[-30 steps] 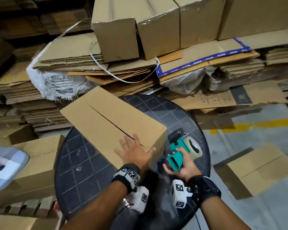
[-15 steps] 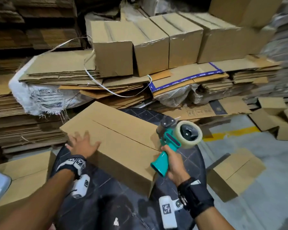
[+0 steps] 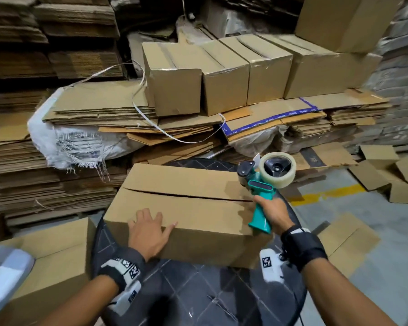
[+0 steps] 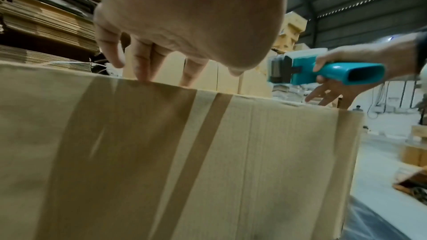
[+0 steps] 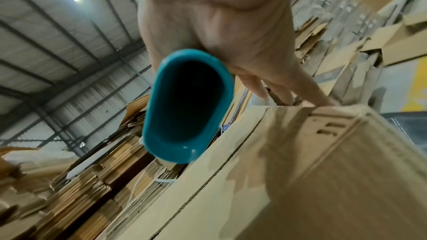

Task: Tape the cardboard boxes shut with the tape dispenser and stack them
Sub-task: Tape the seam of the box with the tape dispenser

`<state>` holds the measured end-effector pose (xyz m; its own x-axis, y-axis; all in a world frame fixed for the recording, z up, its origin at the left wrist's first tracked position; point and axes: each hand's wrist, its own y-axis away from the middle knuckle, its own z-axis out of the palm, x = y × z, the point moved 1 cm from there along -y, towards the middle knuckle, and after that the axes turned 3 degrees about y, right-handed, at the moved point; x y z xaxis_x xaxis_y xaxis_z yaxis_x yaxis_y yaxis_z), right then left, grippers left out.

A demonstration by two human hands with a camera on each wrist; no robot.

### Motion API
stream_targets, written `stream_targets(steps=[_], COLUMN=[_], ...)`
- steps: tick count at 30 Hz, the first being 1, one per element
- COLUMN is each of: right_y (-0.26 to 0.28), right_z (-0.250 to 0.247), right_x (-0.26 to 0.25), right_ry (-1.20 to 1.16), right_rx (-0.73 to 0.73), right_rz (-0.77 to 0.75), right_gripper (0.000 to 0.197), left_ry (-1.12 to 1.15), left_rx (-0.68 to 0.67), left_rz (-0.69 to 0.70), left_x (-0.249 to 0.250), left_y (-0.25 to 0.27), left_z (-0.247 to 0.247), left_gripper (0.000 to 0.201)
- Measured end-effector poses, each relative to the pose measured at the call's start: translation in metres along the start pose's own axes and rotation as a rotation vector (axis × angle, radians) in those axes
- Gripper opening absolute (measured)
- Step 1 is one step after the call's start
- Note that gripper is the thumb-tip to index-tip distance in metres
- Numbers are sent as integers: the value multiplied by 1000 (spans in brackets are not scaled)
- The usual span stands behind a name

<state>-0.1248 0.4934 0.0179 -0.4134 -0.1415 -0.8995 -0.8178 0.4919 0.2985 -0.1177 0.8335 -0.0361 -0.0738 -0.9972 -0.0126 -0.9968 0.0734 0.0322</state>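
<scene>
A brown cardboard box (image 3: 186, 208) lies on the round black table (image 3: 210, 290), flaps closed, with an untaped seam running left to right. My left hand (image 3: 149, 231) presses flat on the box's near top edge, fingers spread; the left wrist view shows the fingertips (image 4: 141, 68) over the box rim (image 4: 161, 152). My right hand (image 3: 272, 208) grips the teal handle of the tape dispenser (image 3: 262, 187) at the seam's right end, clear tape roll up. In the right wrist view the hollow handle end (image 5: 187, 105) faces the camera and the lower fingers (image 5: 307, 87) reach down to the box (image 5: 300, 171).
A row of taped boxes (image 3: 222, 74) stands on flattened cardboard stacks (image 3: 104, 107) behind the table. An open box (image 3: 57, 255) sits on the floor at left, beside a white-blue object (image 3: 5, 274). Loose cardboard pieces (image 3: 349, 241) lie on the floor at right.
The box has been turned so its seam runs left to right. My left hand shifted from the box's left corner to its near edge, and the dispenser moved to the seam's right end.
</scene>
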Motion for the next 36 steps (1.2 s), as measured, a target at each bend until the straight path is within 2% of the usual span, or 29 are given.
stream_targets(steps=[2,4,5,8,9,11,12,14,16,18,19,21,23,24,26,28,34,36], right_y=[2,9,15,31,34,37,38,42,45,47,48,50,54,54,54,53,39,33], right_z=[3,11,16,35,42,53,59,67,74,78,80,85,91,93,97,97,78,69], right_x=[-2,-4,-6,-9,-10,-14,-16,-21,-25,-32,-37,-46,-53,-55,-58,-59,-59,-59], right_ry=[86,190,221,258,244,172,151,142,164,187,193,201,205,207,227,256,305,326], right_rx=[5,15,3,-118,-163,-281,-343,-466,-535,-575,-596,-647,-697,-715,-726,-722,-749,-765], right_rz=[-45,-142,-201,-353,-377,-400,-383,-350,-353,-386,-404,-433,-473,-490,-514,-528,-531,-529], right_gripper=[21,21,19,16,15,12,16,7,7,11,12,13,17,21,25,27,20,18], left_ry=[65,140,175,401,516,640,642,630,584,593,698,1213,1816,2046,2326,2415,2476,2468], left_rx=[32,88,101,21,-19,-74,-84,-125,-166,-84,-8,46,-121,-221,-339,-335,-244,-202], left_rz=[24,-33,-90,-312,-338,-346,-347,-333,-289,-219,-192,-231,-266,-282,-302,-308,-335,-328], left_x=[-12,-34,-49,-96,-105,-105,-99,-83,-70,-59,-51,-36,-19,-12,-2,5,25,35], left_y=[2,-8,-16,-41,-45,-43,-37,-22,-9,-2,-1,0,1,2,3,4,4,4], left_z=[-5,-11,-10,12,20,26,24,22,19,5,-8,-37,-62,-71,-80,-83,-65,-61], left_gripper=[77,55,51,73,80,89,91,91,83,61,50,30,29,32,38,39,43,33])
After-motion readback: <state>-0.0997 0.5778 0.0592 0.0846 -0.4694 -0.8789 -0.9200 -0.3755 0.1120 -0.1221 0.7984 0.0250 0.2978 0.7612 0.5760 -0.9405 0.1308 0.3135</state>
